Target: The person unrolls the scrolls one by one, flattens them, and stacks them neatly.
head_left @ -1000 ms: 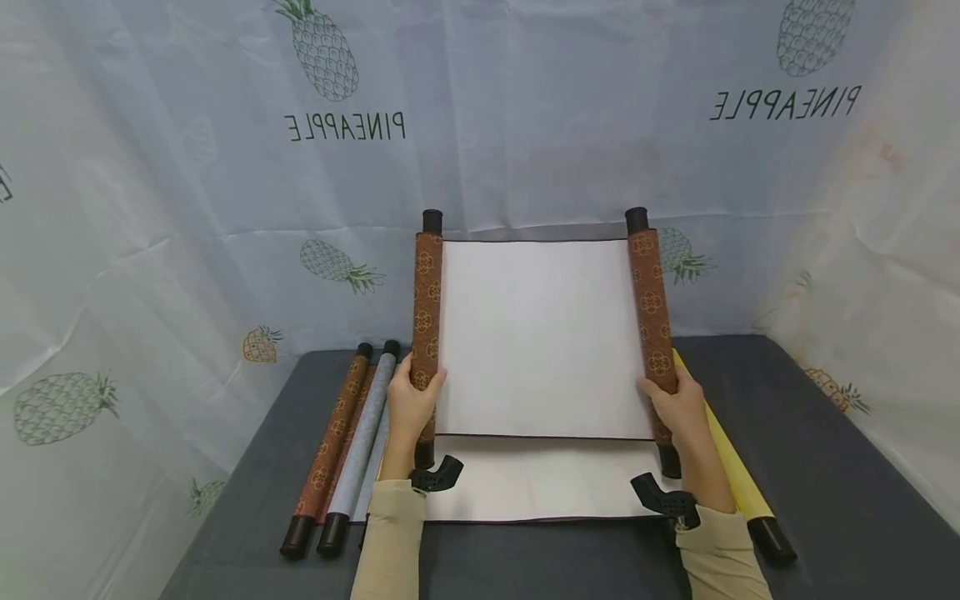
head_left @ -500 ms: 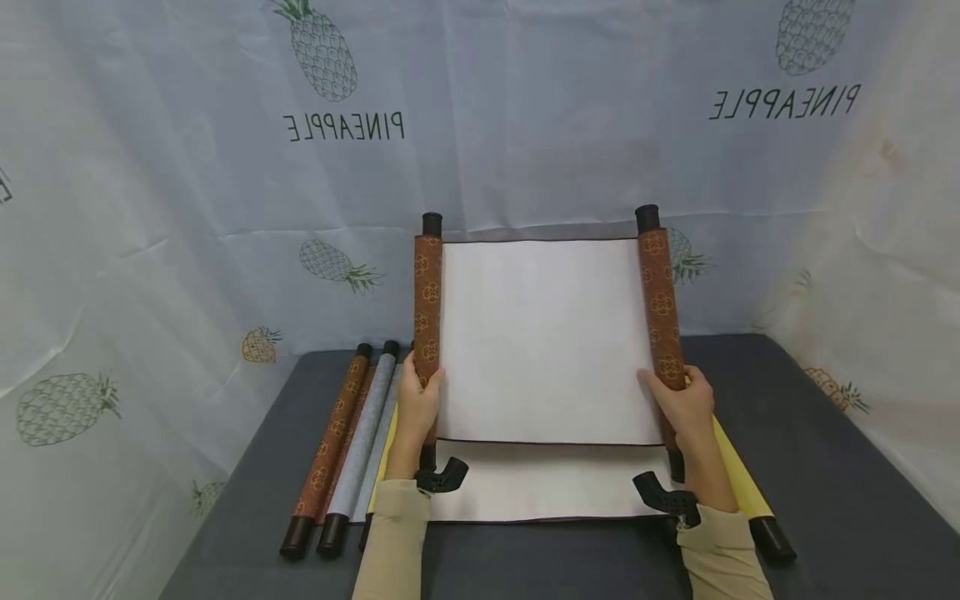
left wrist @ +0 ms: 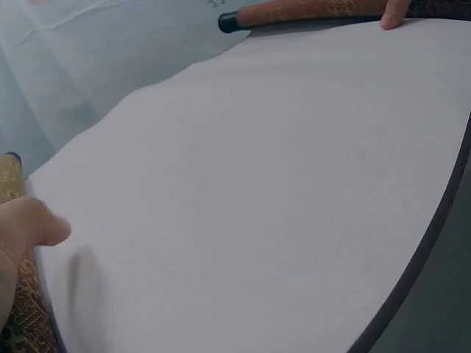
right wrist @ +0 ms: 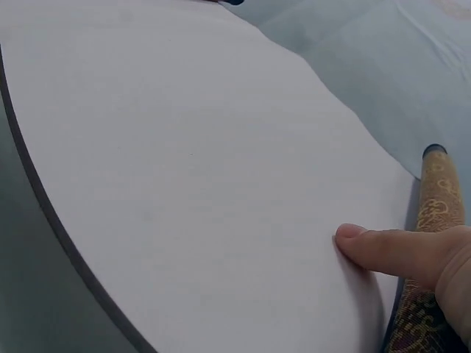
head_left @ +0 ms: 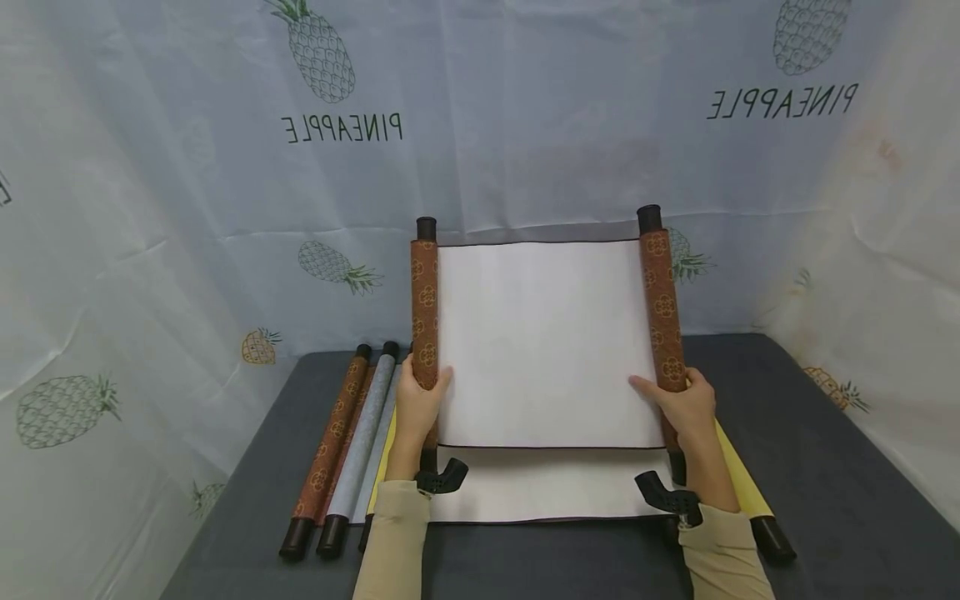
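Observation:
A partly unrolled scroll [head_left: 540, 342] is held up by both hands, its blank white paper facing me between two brown, gold-patterned rolls with black end knobs. My left hand [head_left: 417, 408] grips the left roll [head_left: 424, 308] near its lower part, thumb towards the paper. On the other side, my right hand [head_left: 686, 408] holds the right roll [head_left: 663, 308], its thumb reaching over the paper's edge. In the right wrist view that thumb [right wrist: 390, 248] lies straight over the white sheet. The fingers behind both rolls are mostly hidden.
Another white sheet [head_left: 547, 492] lies on the dark table [head_left: 540, 558] below. A yellow roll [head_left: 742, 475] lies at right. To the left are a brown patterned scroll [head_left: 330, 450], a grey scroll [head_left: 365, 433] and a yellow roll [head_left: 381, 467]. A pineapple-print curtain [head_left: 525, 125] hangs behind.
The right hand has moved its roll to the right, so the rolls stand farther apart and more paper shows. The left roll has dropped slightly. Both thumbs now extend farther over the paper.

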`<state>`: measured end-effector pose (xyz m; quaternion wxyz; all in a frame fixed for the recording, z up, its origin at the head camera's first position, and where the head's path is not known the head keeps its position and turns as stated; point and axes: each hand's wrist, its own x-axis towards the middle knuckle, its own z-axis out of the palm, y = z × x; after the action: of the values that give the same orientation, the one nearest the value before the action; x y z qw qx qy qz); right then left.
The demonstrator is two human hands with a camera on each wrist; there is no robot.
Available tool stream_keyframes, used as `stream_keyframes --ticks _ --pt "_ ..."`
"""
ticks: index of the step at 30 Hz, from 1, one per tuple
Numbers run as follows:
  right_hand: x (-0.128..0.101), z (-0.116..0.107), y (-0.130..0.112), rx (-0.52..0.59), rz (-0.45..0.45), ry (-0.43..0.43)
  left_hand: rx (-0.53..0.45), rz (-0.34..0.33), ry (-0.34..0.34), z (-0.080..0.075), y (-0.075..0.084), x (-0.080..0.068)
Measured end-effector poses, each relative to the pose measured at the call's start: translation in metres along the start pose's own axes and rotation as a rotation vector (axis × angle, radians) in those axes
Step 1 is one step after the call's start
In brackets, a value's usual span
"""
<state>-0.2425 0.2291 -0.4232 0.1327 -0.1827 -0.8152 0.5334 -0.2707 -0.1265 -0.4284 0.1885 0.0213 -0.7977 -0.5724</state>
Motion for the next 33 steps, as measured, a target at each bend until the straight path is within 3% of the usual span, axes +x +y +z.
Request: stream_keyframes --ticks 9,15,28,33 --pt "0.0 -0.003 -0.001 -0.009 -0.011 -0.008 0.028 0.0 0.051 -0.002 0.0 -0.001" --pt "-0.001 -0.005 0.0 -0.005 -0.028 -0.018 0.046 0.055 0.08 -0.006 -0.002 -0.001" --pt "0.001 -0.009 0.002 -0.018 -0.052 -0.02 0.036 0.14 0.08 -0.01 -0.006 0.003" --pt "0.001 -0.01 0.002 -0.02 -0.07 0.003 0.043 0.128 0.06 -0.011 -0.007 0.003"
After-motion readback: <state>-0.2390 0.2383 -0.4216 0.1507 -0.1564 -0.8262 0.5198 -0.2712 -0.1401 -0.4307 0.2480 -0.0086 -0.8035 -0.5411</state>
